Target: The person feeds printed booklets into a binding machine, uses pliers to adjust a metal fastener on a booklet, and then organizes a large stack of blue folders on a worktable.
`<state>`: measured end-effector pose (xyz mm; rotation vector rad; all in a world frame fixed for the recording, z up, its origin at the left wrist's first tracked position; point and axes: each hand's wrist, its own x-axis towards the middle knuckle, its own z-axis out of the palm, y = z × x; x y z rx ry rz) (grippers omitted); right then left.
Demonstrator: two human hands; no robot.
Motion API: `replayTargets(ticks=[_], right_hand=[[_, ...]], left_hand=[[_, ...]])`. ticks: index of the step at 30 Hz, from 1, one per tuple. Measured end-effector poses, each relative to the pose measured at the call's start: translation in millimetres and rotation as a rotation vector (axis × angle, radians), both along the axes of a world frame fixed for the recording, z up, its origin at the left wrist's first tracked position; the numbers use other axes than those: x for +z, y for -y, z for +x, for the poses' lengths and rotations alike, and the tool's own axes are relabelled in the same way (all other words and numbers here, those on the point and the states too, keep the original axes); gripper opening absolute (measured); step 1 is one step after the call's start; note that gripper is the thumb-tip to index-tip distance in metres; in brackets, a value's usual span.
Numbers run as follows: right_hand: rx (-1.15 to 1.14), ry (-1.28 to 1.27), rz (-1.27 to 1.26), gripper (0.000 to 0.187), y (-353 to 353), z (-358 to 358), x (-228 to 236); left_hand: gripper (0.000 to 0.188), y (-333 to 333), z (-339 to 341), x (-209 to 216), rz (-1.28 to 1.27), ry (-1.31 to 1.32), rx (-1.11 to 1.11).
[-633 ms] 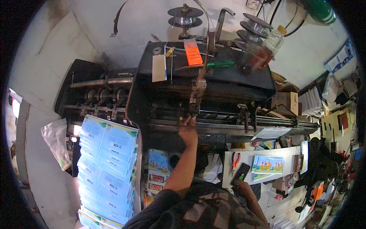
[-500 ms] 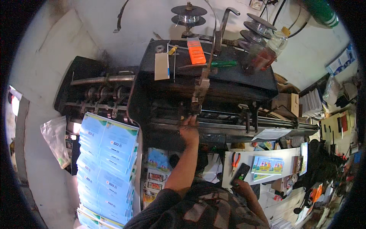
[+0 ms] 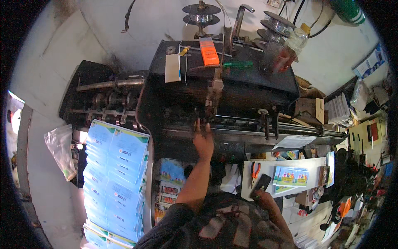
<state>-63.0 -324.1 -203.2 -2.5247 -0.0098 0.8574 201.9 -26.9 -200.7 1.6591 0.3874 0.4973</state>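
My left hand (image 3: 203, 141) reaches up to the dark stitching machine, two fingers stretched apart just below its metal stitching head (image 3: 213, 93). It seems to hold nothing; whether the fingertips touch the metal is too dark to tell. Low on the right, my right hand (image 3: 261, 195) is closed around the near end of a black smartphone (image 3: 263, 181) at the white tabletop (image 3: 245, 182). Orange-handled pliers (image 3: 255, 171) lie just left of the phone. Printed booklets (image 3: 290, 177) with a colourful cover lie to its right.
A tall overlapping stack of light blue printed sheets (image 3: 116, 178) stands at the left. Wire spools (image 3: 202, 15), an orange packet (image 3: 209, 52) and a green-handled screwdriver (image 3: 238, 64) are on or above the machine. A clear plastic bag (image 3: 61, 151) hangs left.
My left hand's fingers have spread from a bunched pose beneath the stitching head. My right hand has shifted further over the phone's near end. The view has tilted slightly.
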Motion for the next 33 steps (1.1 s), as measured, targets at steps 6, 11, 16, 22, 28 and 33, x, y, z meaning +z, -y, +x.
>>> replayTargets(ticks=[6, 11, 16, 22, 28, 33], right_hand=[[0.286, 0.056, -0.141, 0.024, 13, 3, 6], [0.156, 0.117, -0.008, 0.024, 46, -19, -36], [-0.057, 0.006, 0.024, 0.030, 22, -8, 3], [-0.207, -0.005, 0.127, 0.030, 39, -28, -18], [-0.197, 0.006, 0.146, 0.028, 32, -17, -6], [0.052, 0.191, 0.133, 0.028, 64, -37, -56]], left_hand=[[0.030, -15, 22, -15, 0.318, 0.372, 0.099], [0.023, -4, 23, -7, -0.127, 0.079, -0.112], [0.024, -13, 26, -20, -0.227, 0.210, -0.134], [0.022, -17, 21, -6, -0.159, 0.132, -0.186], [0.025, -2, 30, 1, 0.058, 0.268, 0.089], [0.025, 13, 27, 21, -0.148, 0.107, 0.108]])
